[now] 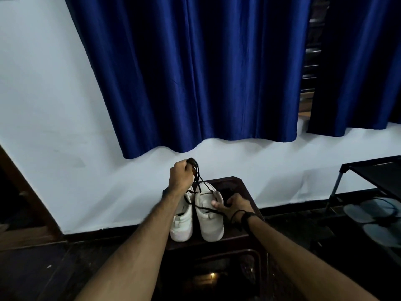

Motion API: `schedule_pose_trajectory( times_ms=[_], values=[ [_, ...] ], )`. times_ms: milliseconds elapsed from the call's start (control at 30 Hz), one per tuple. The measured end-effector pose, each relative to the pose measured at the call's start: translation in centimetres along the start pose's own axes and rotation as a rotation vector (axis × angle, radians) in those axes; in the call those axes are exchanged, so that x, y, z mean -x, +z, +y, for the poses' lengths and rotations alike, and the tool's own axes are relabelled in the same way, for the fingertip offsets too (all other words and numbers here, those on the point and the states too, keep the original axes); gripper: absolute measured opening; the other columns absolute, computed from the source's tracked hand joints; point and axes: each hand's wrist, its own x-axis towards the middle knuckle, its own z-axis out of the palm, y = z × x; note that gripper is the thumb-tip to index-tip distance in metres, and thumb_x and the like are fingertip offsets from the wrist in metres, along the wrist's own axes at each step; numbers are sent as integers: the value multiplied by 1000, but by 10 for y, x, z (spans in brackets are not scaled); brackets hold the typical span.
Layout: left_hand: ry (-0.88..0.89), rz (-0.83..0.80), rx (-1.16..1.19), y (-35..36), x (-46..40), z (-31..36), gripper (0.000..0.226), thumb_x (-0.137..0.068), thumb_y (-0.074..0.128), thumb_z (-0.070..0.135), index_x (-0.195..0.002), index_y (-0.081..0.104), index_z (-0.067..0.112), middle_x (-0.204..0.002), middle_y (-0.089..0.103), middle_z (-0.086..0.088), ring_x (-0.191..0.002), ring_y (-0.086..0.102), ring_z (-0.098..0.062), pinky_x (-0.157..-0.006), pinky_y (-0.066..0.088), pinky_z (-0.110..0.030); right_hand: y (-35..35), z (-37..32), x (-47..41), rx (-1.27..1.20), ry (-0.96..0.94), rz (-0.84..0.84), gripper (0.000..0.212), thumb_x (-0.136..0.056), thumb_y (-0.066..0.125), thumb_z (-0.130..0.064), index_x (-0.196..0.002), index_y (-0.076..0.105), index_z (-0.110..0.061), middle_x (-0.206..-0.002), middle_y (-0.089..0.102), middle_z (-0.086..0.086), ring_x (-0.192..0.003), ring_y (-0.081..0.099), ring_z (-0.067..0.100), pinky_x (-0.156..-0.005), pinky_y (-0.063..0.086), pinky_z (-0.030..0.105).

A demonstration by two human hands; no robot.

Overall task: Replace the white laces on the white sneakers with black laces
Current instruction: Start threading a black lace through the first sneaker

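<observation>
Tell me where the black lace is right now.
In the head view, the black lace runs from the raised left hand down across the right sneaker, beside the right hand.

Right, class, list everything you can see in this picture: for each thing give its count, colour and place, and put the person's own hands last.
sneakers: two, white, side by side on the small table.
black lace: one, black, running from the raised left hand down across the right-hand sneaker.
small table: one, dark wood, against the wall below the curtain.
curtains: two, deep blue, hanging over the wall.
wall: one, white, behind the table.
rack: one, black, at the right edge.
wristband: one, black, on the right wrist.
left hand: one, raised above the sneakers, gripping the lace.
right hand: one, holding the right-hand sneaker.
</observation>
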Motion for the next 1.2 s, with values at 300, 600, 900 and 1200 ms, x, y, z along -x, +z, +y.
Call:
schedule_pose_trajectory(
  times_ms=[300, 600, 900, 1200],
  values=[
    [-69, -87, 71, 5, -1, 2, 33, -96, 43, 13, -88, 74, 8, -67, 68, 7, -59, 54, -9, -68, 44, -27, -77, -76, 60, -71, -473, -694, 19, -90, 67, -25, -98, 69, -7, -62, 62, -1, -52, 50, 3, -50, 38, 15],
    [-119, -256, 144, 1, 0, -1, 33, -80, 52, 41, -75, 77, 19, -75, 75, -6, -73, 70, -29, -78, 55, -42, -130, -117, 17, 375, -635, -156, 17, -91, 63, -28, -97, 73, -17, -79, 65, -10, -74, 56, 5, -67, 41, 16],
    [-220, -717, 177, -3, 20, 20, 35, -92, 36, -3, -103, 69, -11, -91, 74, -18, -62, 63, -16, -50, 38, -18, -105, -134, -24, 338, -707, 166, 16, -92, 57, -34, -97, 72, -31, -101, 63, 0, -98, 53, 21, -90, 47, 39],
    [-293, -733, 412, 5, 3, -1, 33, -96, 36, 12, -104, 67, 1, -76, 65, -5, -47, 26, -7, -48, 25, -19, -77, -136, -68, -176, -450, -234, 47, -99, 52, -18, -143, 38, -17, -121, 61, 15, -93, 58, 19, -75, 51, 25]
  ],
)
